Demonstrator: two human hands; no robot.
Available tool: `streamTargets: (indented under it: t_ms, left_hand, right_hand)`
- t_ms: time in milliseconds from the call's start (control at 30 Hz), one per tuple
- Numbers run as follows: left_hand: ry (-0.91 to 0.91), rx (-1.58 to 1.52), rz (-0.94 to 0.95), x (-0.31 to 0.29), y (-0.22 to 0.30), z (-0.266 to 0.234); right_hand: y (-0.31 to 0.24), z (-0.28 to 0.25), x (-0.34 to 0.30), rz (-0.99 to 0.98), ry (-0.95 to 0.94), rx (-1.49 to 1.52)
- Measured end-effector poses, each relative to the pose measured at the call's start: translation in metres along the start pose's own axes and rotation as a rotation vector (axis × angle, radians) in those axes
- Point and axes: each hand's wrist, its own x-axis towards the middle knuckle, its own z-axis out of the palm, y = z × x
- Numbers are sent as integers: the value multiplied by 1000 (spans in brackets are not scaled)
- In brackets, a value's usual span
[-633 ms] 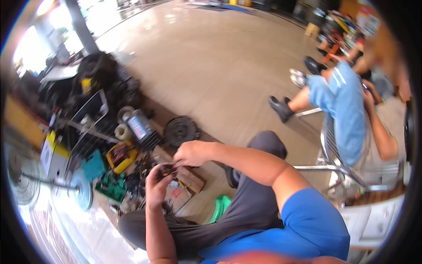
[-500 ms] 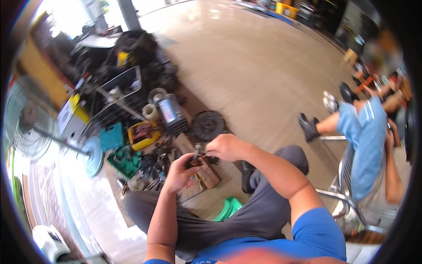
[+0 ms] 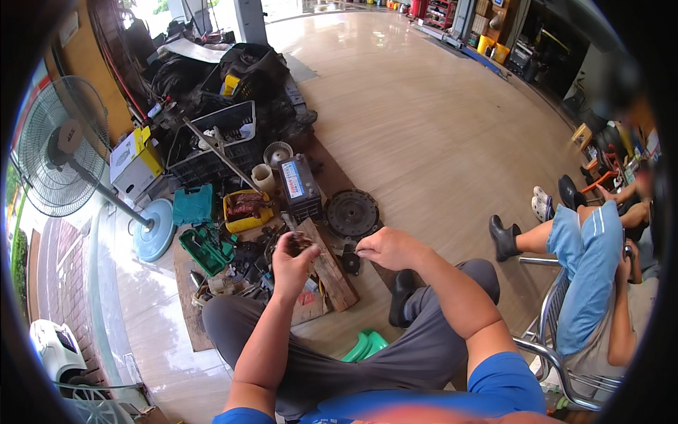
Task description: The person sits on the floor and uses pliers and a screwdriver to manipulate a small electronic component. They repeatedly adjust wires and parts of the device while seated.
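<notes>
My left hand (image 3: 291, 267) is closed around a small brownish metal part (image 3: 299, 244), raised over a wooden block (image 3: 329, 272). The fingers cover much of it, so I cannot make out its exact kind. To its right, apart from it, my right hand (image 3: 390, 249) has thumb and fingers pinched together. Whatever lies between those fingertips is too small to name. Just below the right fingertips a flat black part (image 3: 350, 260) lies beside the wooden block. A round dark disc (image 3: 352, 214) rests on the floor beyond my right hand.
Left of my hands are a green tool case (image 3: 205, 251), a yellow container (image 3: 247, 220) with reddish-brown contents, and a battery (image 3: 300, 189). A standing fan (image 3: 65, 145) is at far left. Green footwear (image 3: 366, 346) lies between my legs. At right a person sits on a metal chair (image 3: 554, 304).
My hands have moved apart; before, they were together at the metal part. The right hand has drawn back slightly rightward and the view has shifted.
</notes>
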Motion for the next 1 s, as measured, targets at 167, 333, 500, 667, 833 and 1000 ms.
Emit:
streamTargets:
  t_ms: [167, 333, 500, 667, 833, 1000]
  left_hand:
    - [160, -578, -19, 8, 1, -15]
    - [158, -619, 2, 8, 10, -20]
    - [34, -530, 18, 0, 2, -7]
    - [-160, -377, -4, -18, -9, 24]
    - [-222, -442, -37, -23, -9, 31]
    - [-220, -680, -53, -10, 2, 12]
  right_hand:
    - [5, 7, 2, -6, 6, -21]
    - [18, 13, 8, 21, 1, -51]
    - [23, 35, 12, -8, -59, 115]
    - [13, 72, 23, -45, -197, 597]
    - [0, 76, 23, 64, -253, 942]
    - [6, 72, 32, -85, -69, 396]
